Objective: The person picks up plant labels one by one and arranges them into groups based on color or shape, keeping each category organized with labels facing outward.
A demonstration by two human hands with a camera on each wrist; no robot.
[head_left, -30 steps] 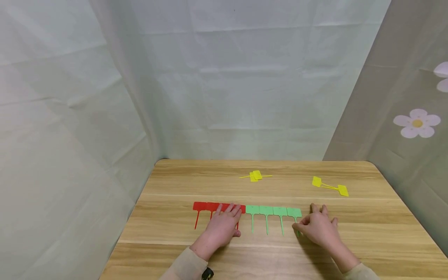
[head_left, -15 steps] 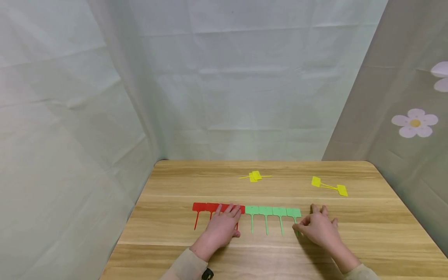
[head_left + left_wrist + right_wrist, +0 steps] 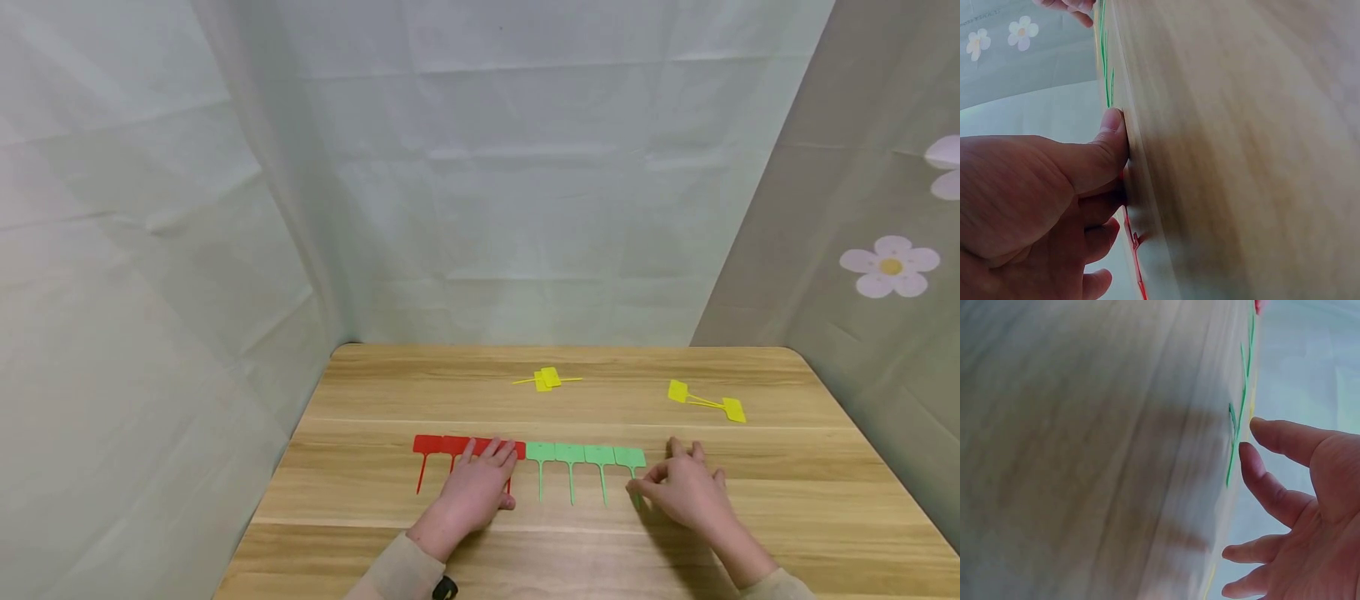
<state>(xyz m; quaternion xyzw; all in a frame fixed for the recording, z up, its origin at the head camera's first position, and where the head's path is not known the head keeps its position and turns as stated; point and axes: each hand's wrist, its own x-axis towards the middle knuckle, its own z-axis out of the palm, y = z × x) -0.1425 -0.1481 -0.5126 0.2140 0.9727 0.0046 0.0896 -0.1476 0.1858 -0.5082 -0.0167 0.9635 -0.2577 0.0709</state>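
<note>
In the head view, a row of flat plastic tags with thin tails lies across the table, red tags [image 3: 428, 444] at left and green tags [image 3: 570, 452] joining them at right. My left hand [image 3: 477, 490] rests palm down, fingers spread over the right-hand red tags and partly hiding them. My right hand [image 3: 688, 490] is at the row's right end, thumb and index fingertips right at the tail of the last green tag [image 3: 630, 457]. From the right wrist, a small gap shows between those fingertips, beside the green tags [image 3: 1244, 406]; the other fingers are spread.
Two overlapping yellow tags [image 3: 550, 377] lie farther back, near the middle of the wooden table [image 3: 420, 392]. Two more yellow tags [image 3: 733, 409] with crossing tails lie at back right. Pale cloth walls [image 3: 510, 208] stand behind and at both sides. A black item [image 3: 445, 587] shows at the left sleeve.
</note>
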